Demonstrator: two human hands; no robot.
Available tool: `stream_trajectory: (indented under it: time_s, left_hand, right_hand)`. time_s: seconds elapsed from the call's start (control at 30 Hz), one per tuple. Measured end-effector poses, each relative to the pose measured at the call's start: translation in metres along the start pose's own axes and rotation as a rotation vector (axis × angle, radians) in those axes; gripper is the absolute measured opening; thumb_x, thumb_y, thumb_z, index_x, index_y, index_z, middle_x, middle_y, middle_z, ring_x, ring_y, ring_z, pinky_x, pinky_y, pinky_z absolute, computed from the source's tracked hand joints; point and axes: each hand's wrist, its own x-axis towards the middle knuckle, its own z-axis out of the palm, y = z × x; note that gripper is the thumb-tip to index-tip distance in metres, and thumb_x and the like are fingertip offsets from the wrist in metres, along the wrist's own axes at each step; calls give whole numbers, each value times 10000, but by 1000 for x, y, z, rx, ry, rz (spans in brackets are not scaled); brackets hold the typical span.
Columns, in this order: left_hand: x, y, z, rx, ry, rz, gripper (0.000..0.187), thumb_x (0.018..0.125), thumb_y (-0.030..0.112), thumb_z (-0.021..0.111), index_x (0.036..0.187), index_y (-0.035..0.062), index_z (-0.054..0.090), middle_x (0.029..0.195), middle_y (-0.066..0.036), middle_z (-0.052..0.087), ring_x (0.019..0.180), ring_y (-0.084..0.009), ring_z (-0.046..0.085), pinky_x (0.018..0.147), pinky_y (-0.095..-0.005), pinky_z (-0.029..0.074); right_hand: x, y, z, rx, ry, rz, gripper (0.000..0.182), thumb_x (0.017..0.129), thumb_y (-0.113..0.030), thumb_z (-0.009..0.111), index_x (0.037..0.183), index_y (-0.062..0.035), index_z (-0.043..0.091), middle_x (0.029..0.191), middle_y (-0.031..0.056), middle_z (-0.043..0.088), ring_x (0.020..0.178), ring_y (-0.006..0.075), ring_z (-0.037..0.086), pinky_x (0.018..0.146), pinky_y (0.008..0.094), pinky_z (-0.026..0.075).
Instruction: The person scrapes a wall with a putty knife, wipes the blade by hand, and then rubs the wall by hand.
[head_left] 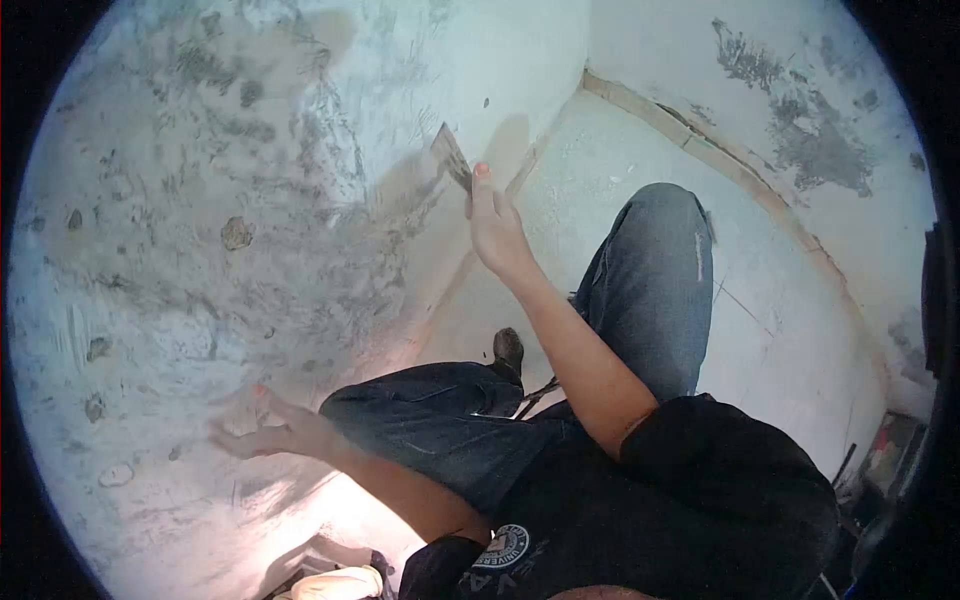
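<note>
My right hand point(495, 220) is closed around the handle end of a scraper point(452, 158), whose flat blade points up and to the left, close to the wall. The blade's shadow falls on the wall beside it. Low on the left, my left hand point(275, 430) is somewhat blurred, its fingers spread apart and nothing held in them, in front of the patchy grey and white wall point(236, 234).
My bent knees in jeans point(655, 270) are over the pale floor point(765, 330). A dark shoe point(508, 350) is near the wall's foot. Another stained wall point(800, 140) stands at the right. Light-coloured cloth point(335, 583) lies at the bottom, with dark items point(890, 460) at the lower right.
</note>
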Motion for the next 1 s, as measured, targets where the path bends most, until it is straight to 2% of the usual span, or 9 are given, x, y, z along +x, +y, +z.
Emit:
stream_trajectory:
  time_s: [0.07, 0.1, 0.2, 0.33, 0.4, 0.47, 0.57, 0.8, 1.0]
  left_hand:
    - [14, 4, 1, 171, -62, -216, 783, 947, 526, 556, 1438, -38, 322, 1449, -270, 342, 1364, -398, 322, 1102, -504, 306]
    - [29, 5, -12, 108, -544, -687, 889, 954, 624, 463, 1483, -56, 242, 1536, -294, 204, 1414, -404, 230, 1126, -510, 277]
    - [31, -37, 3, 55, -649, -433, 916, 971, 634, 410, 1471, -111, 227, 1545, -344, 144, 1431, -423, 186, 1159, -498, 215]
    - [22, -71, 18, 305, -598, -410, 883, 1004, 600, 351, 1417, -176, 280, 1512, -392, 196, 1398, -462, 243, 1169, -495, 169]
    - [15, -70, 21, 259, -445, -177, 904, 1006, 596, 344, 1397, -215, 255, 1503, -411, 186, 1406, -461, 234, 1181, -489, 127]
    - [22, -38, 19, 269, -548, -344, 890, 1010, 594, 330, 1396, -206, 278, 1503, -417, 175, 1401, -476, 241, 1166, -501, 178]
    - [20, -21, 21, 174, -496, -420, 937, 976, 661, 335, 1365, -192, 355, 1437, -433, 293, 1322, -496, 366, 1110, -497, 290]
    - [9, -39, 22, 521, -413, -292, 974, 950, 720, 294, 1260, -194, 427, 1276, -410, 439, 1234, -512, 414, 1073, -544, 294]
    - [10, -33, 22, 378, -460, -274, 910, 963, 699, 275, 1049, -177, 507, 1043, -391, 488, 1039, -501, 474, 936, -580, 343]
  right_hand:
    - [17, -3, 11, 172, 130, -43, 675, 1034, -534, 350, 1239, 57, 600, 961, 206, 673, 921, 244, 614, 879, 346, 456]
    - [23, -6, 19, 179, 137, -40, 675, 1034, -534, 350, 1239, 57, 600, 961, 206, 673, 921, 244, 614, 879, 346, 456]
    - [36, -19, 31, 337, 261, -255, 550, 1041, -432, 351, 1392, -41, 514, 1152, 263, 651, 1126, 377, 608, 960, 376, 444]
    - [32, -2, 43, 121, 384, -479, 513, 1045, -341, 401, 1434, -12, 452, 1004, 198, 653, 913, 273, 602, 836, 367, 453]
    - [46, 5, 47, 32, 434, -509, 541, 1057, -364, 392, 1459, -1, 413, 975, 173, 641, 871, 212, 575, 821, 348, 444]
    - [66, 8, 51, 65, 498, -638, 535, 989, -281, 519, 1449, -22, 440, 724, 163, 558, 664, 277, 529, 652, 386, 422]
    - [71, -6, 45, 62, 407, -529, 567, 986, -312, 531, 1463, -27, 420, 630, 141, 498, 580, 277, 488, 604, 372, 411]
    - [82, 7, 52, 138, 367, -538, 591, 1004, -373, 507, 1479, -39, 400, 599, 114, 442, 551, 231, 436, 571, 349, 388]
    - [92, 14, 56, 272, 384, -655, 602, 1011, -371, 514, 1492, -38, 374, 620, 105, 470, 548, 222, 405, 559, 331, 391]
